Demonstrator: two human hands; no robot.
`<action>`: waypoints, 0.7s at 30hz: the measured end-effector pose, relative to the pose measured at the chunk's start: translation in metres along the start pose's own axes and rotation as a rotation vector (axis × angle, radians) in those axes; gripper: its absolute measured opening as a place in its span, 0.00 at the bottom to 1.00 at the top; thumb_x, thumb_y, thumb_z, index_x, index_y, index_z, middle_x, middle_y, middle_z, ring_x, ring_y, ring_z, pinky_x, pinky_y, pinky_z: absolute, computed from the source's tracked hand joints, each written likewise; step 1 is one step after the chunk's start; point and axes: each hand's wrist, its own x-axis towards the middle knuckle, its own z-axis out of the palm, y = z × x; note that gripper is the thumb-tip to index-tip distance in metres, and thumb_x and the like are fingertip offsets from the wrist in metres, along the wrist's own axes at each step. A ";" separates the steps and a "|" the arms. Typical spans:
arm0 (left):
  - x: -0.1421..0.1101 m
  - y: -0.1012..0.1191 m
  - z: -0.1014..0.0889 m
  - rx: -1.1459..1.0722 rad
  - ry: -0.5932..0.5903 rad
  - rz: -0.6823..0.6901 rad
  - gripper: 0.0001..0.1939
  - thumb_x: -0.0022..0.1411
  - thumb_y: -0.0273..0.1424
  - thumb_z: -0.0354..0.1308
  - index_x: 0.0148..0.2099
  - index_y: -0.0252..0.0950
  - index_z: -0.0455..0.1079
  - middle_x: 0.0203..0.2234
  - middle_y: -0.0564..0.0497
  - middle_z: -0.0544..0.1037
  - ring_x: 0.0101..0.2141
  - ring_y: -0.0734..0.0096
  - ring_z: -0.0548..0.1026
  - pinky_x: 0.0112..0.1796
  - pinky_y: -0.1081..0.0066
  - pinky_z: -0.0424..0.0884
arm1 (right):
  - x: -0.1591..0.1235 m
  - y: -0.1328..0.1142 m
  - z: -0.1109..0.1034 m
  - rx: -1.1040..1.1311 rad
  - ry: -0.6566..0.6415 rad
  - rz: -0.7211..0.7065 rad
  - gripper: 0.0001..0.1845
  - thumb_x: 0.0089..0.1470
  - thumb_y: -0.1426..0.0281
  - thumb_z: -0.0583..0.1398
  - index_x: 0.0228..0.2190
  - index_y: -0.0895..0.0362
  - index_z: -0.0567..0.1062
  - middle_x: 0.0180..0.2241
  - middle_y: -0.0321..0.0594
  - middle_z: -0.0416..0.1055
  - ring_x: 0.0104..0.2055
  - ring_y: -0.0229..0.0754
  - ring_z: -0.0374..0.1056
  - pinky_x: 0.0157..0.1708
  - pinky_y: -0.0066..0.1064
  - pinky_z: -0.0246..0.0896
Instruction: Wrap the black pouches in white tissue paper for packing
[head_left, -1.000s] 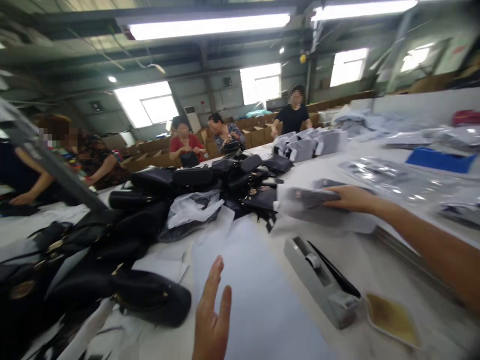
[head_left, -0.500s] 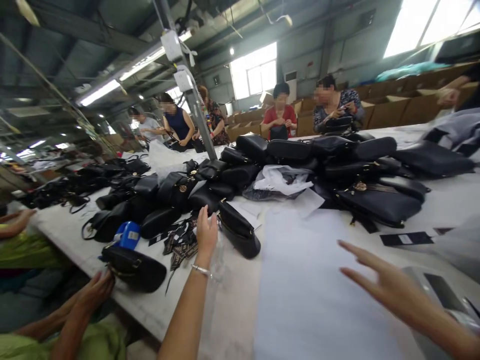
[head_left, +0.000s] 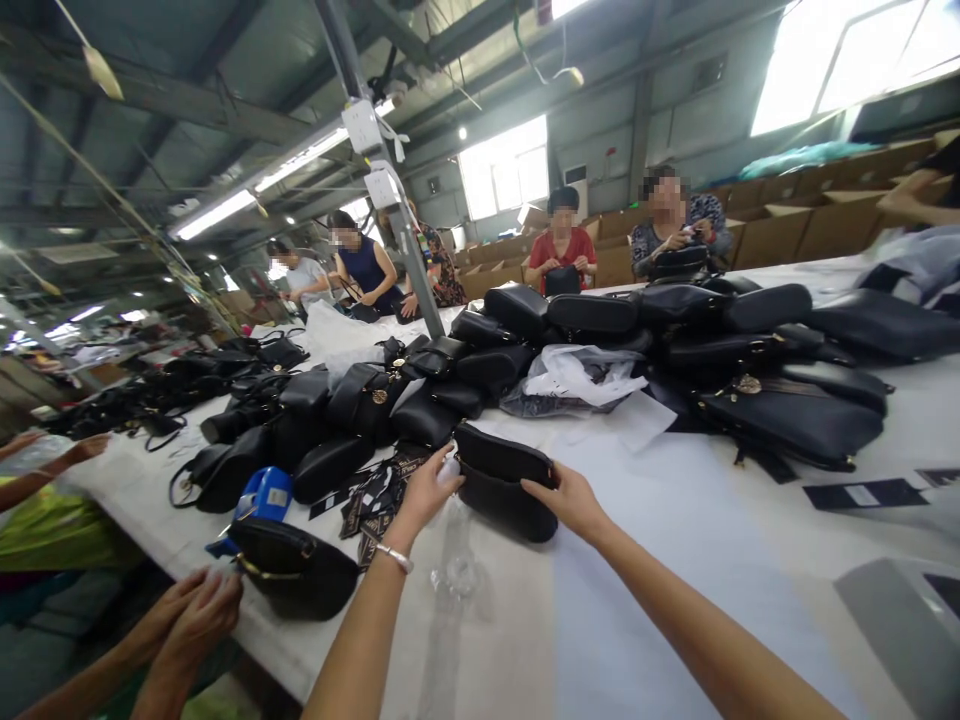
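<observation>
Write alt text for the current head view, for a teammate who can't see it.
The person's left hand and right hand hold a rounded black leather-look bag by its ends at a white table. Black bags with gold-coloured fittings are piled beyond; a co-worker's hands are at lower left, beside another black bag.

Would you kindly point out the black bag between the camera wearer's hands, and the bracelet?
Black bag [head_left: 501,503]: head view, on its front panel.
Bracelet [head_left: 397,557]: head view, midway along its visible band.
</observation>
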 end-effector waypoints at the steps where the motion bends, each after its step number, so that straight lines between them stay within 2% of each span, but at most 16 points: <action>1: -0.006 0.007 -0.002 -0.007 0.005 0.007 0.34 0.55 0.32 0.64 0.63 0.38 0.61 0.45 0.47 0.80 0.46 0.60 0.78 0.49 0.63 0.70 | -0.004 -0.001 -0.013 0.009 -0.002 0.005 0.20 0.51 0.57 0.63 0.41 0.56 0.77 0.38 0.40 0.79 0.41 0.51 0.74 0.44 0.42 0.70; 3: -0.019 0.026 -0.003 -0.015 0.052 0.039 0.38 0.55 0.35 0.65 0.65 0.42 0.57 0.42 0.49 0.80 0.41 0.61 0.79 0.46 0.62 0.71 | -0.018 -0.003 -0.045 0.052 -0.019 0.009 0.20 0.51 0.55 0.64 0.41 0.56 0.77 0.37 0.39 0.79 0.41 0.51 0.74 0.42 0.41 0.71; 4: -0.027 0.037 -0.002 -0.019 0.102 0.064 0.39 0.55 0.36 0.66 0.66 0.43 0.55 0.44 0.49 0.78 0.42 0.61 0.78 0.46 0.61 0.71 | -0.027 -0.005 -0.061 0.077 -0.030 0.011 0.21 0.51 0.55 0.64 0.42 0.56 0.77 0.38 0.39 0.79 0.41 0.51 0.74 0.43 0.41 0.72; 6: -0.042 0.058 0.003 -0.044 0.206 0.125 0.41 0.53 0.37 0.67 0.66 0.45 0.54 0.55 0.45 0.71 0.50 0.58 0.74 0.49 0.60 0.71 | -0.050 -0.009 -0.095 0.109 -0.050 0.013 0.23 0.51 0.55 0.65 0.44 0.56 0.76 0.40 0.40 0.79 0.44 0.53 0.74 0.45 0.42 0.72; 7: -0.049 0.068 0.008 -0.073 0.219 0.151 0.43 0.52 0.37 0.68 0.67 0.45 0.52 0.60 0.44 0.65 0.55 0.56 0.70 0.51 0.59 0.70 | -0.062 -0.010 -0.110 0.107 -0.052 0.013 0.24 0.51 0.55 0.65 0.45 0.56 0.76 0.42 0.40 0.78 0.45 0.53 0.73 0.47 0.42 0.72; 8: -0.056 0.078 0.015 -0.121 0.183 0.169 0.47 0.51 0.38 0.69 0.68 0.46 0.48 0.64 0.42 0.60 0.59 0.54 0.65 0.52 0.58 0.68 | -0.076 -0.011 -0.124 0.094 -0.049 0.013 0.25 0.51 0.56 0.66 0.47 0.56 0.76 0.44 0.41 0.78 0.47 0.54 0.73 0.49 0.43 0.71; 9: -0.063 0.086 0.023 -0.186 0.097 0.179 0.51 0.51 0.37 0.69 0.70 0.46 0.43 0.66 0.42 0.56 0.62 0.53 0.62 0.54 0.58 0.67 | -0.089 -0.011 -0.136 0.073 -0.044 0.014 0.27 0.51 0.56 0.66 0.49 0.56 0.75 0.45 0.41 0.77 0.48 0.55 0.72 0.51 0.44 0.70; 10: -0.070 0.094 0.032 -0.259 -0.018 0.179 0.55 0.51 0.37 0.69 0.71 0.46 0.37 0.67 0.41 0.56 0.63 0.54 0.61 0.55 0.58 0.66 | -0.103 -0.011 -0.147 0.046 -0.032 0.015 0.28 0.51 0.57 0.66 0.51 0.56 0.74 0.47 0.41 0.77 0.50 0.55 0.72 0.52 0.44 0.69; 12: -0.083 0.108 0.052 -0.370 -0.228 0.152 0.55 0.53 0.34 0.67 0.71 0.45 0.32 0.63 0.42 0.64 0.60 0.58 0.66 0.55 0.60 0.66 | -0.131 -0.010 -0.163 -0.019 -0.002 0.017 0.29 0.52 0.57 0.66 0.53 0.54 0.73 0.49 0.40 0.75 0.51 0.55 0.71 0.55 0.45 0.67; 13: -0.090 0.114 0.061 -0.387 -0.302 0.137 0.52 0.54 0.33 0.66 0.71 0.45 0.36 0.60 0.44 0.69 0.57 0.59 0.69 0.54 0.62 0.66 | -0.145 -0.010 -0.169 -0.055 0.016 0.014 0.28 0.52 0.58 0.66 0.53 0.54 0.74 0.50 0.40 0.75 0.52 0.55 0.71 0.56 0.46 0.66; 15: -0.103 0.123 0.076 -0.325 -0.382 0.112 0.41 0.54 0.30 0.63 0.67 0.44 0.51 0.53 0.49 0.76 0.52 0.61 0.74 0.51 0.66 0.68 | -0.170 -0.008 -0.178 -0.116 0.055 -0.009 0.26 0.53 0.59 0.66 0.52 0.52 0.75 0.51 0.40 0.74 0.54 0.55 0.70 0.58 0.46 0.63; 17: -0.114 0.130 0.084 -0.153 -0.448 0.082 0.27 0.54 0.29 0.61 0.57 0.44 0.67 0.45 0.51 0.80 0.46 0.60 0.77 0.44 0.69 0.70 | -0.192 -0.004 -0.184 -0.148 0.074 -0.053 0.23 0.54 0.61 0.65 0.52 0.50 0.75 0.54 0.40 0.72 0.56 0.54 0.67 0.61 0.47 0.60; 19: -0.123 0.137 0.083 0.084 -0.486 0.068 0.21 0.54 0.29 0.58 0.52 0.44 0.73 0.38 0.50 0.82 0.40 0.58 0.79 0.39 0.69 0.70 | -0.210 0.002 -0.187 -0.148 0.061 -0.111 0.21 0.58 0.64 0.62 0.53 0.49 0.74 0.55 0.40 0.70 0.59 0.53 0.65 0.62 0.48 0.57; 21: -0.128 0.143 0.075 0.292 -0.486 0.117 0.25 0.53 0.27 0.57 0.54 0.47 0.71 0.36 0.50 0.82 0.39 0.56 0.79 0.38 0.68 0.69 | -0.222 0.009 -0.189 -0.130 0.040 -0.169 0.18 0.61 0.66 0.59 0.53 0.48 0.74 0.56 0.41 0.70 0.61 0.52 0.62 0.62 0.50 0.57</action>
